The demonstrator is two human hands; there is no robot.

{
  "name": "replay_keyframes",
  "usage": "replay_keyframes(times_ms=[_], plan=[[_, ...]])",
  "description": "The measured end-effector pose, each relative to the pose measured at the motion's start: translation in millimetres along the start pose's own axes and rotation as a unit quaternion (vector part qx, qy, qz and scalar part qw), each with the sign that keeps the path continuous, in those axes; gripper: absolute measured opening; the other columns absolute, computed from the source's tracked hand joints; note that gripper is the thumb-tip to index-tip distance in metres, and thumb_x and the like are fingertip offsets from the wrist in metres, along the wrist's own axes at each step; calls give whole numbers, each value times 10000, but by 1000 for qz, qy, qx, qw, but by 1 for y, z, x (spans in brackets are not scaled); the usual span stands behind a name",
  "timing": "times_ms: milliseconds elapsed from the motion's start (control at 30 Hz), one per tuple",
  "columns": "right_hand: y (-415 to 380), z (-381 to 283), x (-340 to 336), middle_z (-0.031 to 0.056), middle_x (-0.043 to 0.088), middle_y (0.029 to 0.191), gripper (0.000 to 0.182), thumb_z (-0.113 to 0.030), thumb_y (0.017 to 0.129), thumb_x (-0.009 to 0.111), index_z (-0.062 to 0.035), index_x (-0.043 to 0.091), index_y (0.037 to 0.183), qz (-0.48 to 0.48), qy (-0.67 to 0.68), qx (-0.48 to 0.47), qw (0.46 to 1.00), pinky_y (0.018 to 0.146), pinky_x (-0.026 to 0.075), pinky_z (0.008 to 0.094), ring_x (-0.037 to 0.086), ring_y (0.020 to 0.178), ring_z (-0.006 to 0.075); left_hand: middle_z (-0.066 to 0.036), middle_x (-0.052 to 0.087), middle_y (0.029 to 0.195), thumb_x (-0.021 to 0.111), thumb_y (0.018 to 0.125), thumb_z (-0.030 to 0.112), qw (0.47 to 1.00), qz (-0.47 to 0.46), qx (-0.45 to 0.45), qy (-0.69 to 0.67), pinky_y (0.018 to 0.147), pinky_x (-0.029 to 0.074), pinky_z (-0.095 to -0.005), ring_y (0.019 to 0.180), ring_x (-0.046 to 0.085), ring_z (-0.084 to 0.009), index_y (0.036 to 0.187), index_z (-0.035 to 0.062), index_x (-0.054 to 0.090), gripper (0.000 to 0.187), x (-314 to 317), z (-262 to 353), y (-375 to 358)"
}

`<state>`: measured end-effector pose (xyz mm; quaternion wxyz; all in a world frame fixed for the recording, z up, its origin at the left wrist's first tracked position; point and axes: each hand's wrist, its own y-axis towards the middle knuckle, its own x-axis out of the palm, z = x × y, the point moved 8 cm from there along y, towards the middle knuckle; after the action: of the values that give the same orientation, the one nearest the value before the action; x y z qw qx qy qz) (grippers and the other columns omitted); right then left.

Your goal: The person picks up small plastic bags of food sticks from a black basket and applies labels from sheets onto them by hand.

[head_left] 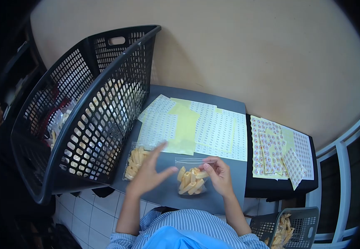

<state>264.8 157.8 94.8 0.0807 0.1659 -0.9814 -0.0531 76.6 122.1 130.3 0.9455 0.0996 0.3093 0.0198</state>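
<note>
My right hand [217,174] pinches the top edge of a clear plastic bag of yellow snack sticks [190,181] lying on the grey table [230,189]. My left hand [150,172] hovers beside it with fingers spread, holding nothing, between that bag and a second bag of snack sticks [134,163] at the table's left edge.
Sheets of small stickers [205,126] cover the table's far half, more sticker sheets [277,151] lie on a black surface to the right. A big black plastic basket [84,108] holding filled bags stands left. A grey basket of snacks [290,228] sits low right. A wall is behind.
</note>
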Motion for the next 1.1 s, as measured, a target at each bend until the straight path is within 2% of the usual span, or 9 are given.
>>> replay_keyframes(times_ms=[33, 67, 133, 233, 300, 533, 733, 967, 1100], plan=[[-1, -2, 2, 91, 603, 840, 139, -63, 851, 509, 15, 529, 964, 6, 1, 0, 1000, 712, 483, 263, 592, 788, 140, -158, 467, 1201, 654, 743, 155, 988, -31, -4, -151, 930, 376, -358, 1115, 451, -242, 1222, -21, 392, 573, 15, 9, 1], [-1, -3, 4, 88, 597, 836, 135, -59, 849, 509, 14, 525, 961, 10, 5, -1, 1000, 710, 482, 259, 590, 787, 137, -158, 467, 1201, 654, 743, 155, 988, -37, -3, -151, 930, 376, -358, 1115, 451, -242, 1222, -21, 392, 573, 26, 12, 2], [-3, -4, 7, 85, 592, 833, 131, -55, 848, 509, 13, 520, 959, 17, 7, -1, 1000, 708, 481, 256, 588, 785, 134, -109, 560, 1040, 648, 750, 82, 943, -19, -21, -331, 799, 456, -281, 964, 533, -151, 1060, -5, 520, 347, 45, 7, 5], [-5, -6, 11, 71, 588, 833, 147, -41, 827, 546, 33, 534, 954, 37, 22, -14, 999, 708, 477, 235, 580, 784, 117, -80, 581, 937, 614, 771, 25, 911, 9, -52, -409, 728, 465, -227, 856, 557, -103, 931, 6, 554, 173, 55, -3, 6], [-5, -24, 12, 58, 576, 833, 119, -33, 808, 569, 22, 554, 913, 77, 3, -111, 991, 695, 469, 229, 567, 774, 104, -77, 574, 912, 599, 775, 8, 908, 20, -41, -416, 737, 460, -229, 857, 554, -105, 912, 8, 535, 151, 55, 2, 4], [-8, -17, 16, 51, 574, 824, 65, -41, 788, 600, 5, 581, 829, 126, 29, -80, 988, 650, 447, 216, 552, 739, 101, -79, 591, 848, 616, 738, -50, 909, 121, 69, -394, 717, 462, -230, 809, 580, -115, 913, -3, 530, 200, 35, 18, 4], [-7, -28, 21, 66, 583, 789, 68, -51, 778, 612, 7, 587, 803, 142, -23, -107, 984, 642, 448, 218, 551, 722, 104, -79, 570, 844, 606, 744, -40, 920, 135, 85, -359, 728, 441, -228, 799, 556, -112, 950, 27, 449, 268, 29, 16, 3], [-10, -29, 22, 80, 582, 776, 62, -31, 774, 607, 23, 583, 796, 162, -53, -136, 976, 604, 455, 219, 554, 697, 108, -90, 595, 795, 625, 727, -49, 908, 178, 107, -363, 680, 473, -233, 757, 599, -134, 923, 4, 480, 250, 29, 14, 2], [-11, -20, 20, 88, 580, 798, 59, -24, 777, 599, 24, 579, 804, 169, -84, -141, 972, 613, 458, 218, 558, 703, 112, -82, 572, 818, 600, 743, -54, 907, 151, 85, -384, 706, 455, -227, 766, 570, -120, 967, 6, 441, 282, 38, 6, 4]])
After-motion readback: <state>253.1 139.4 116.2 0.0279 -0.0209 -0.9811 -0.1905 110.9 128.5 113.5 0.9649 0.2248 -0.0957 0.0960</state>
